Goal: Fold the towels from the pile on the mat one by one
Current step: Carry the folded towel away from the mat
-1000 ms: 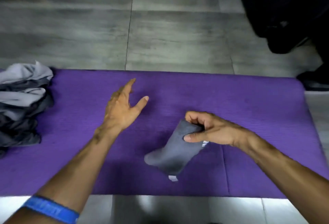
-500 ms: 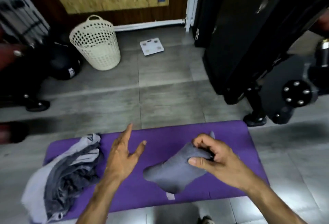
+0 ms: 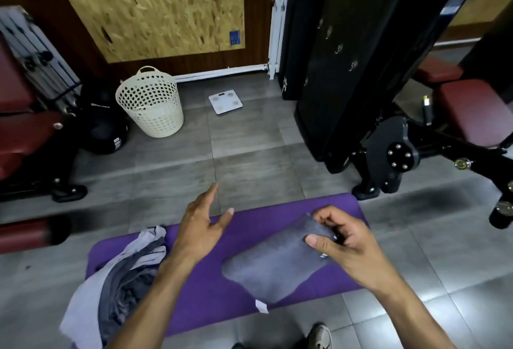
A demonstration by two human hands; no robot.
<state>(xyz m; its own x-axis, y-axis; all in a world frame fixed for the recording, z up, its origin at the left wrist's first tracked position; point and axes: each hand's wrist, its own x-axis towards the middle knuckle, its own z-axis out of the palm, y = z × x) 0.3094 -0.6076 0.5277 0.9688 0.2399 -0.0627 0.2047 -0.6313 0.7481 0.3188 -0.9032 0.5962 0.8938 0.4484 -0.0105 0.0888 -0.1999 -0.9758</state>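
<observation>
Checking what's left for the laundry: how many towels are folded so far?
1: the folded towel held by the right hand above the mat. The rest lie crumpled in the pile at the mat's left end; none there looks folded, though some are hidden.

A grey tiled floor (image 3: 249,140) carries a purple mat (image 3: 211,287). On the mat, well to the left of where the right hand (image 3: 344,246) pinches the folded grey towel (image 3: 277,268), lies a heap of grey and pale towels (image 3: 119,279), spilling over the mat's left end. Far beyond the grip, on the tiles, stand a cream perforated laundry basket (image 3: 151,103) and a white bathroom scale (image 3: 225,103)
</observation>
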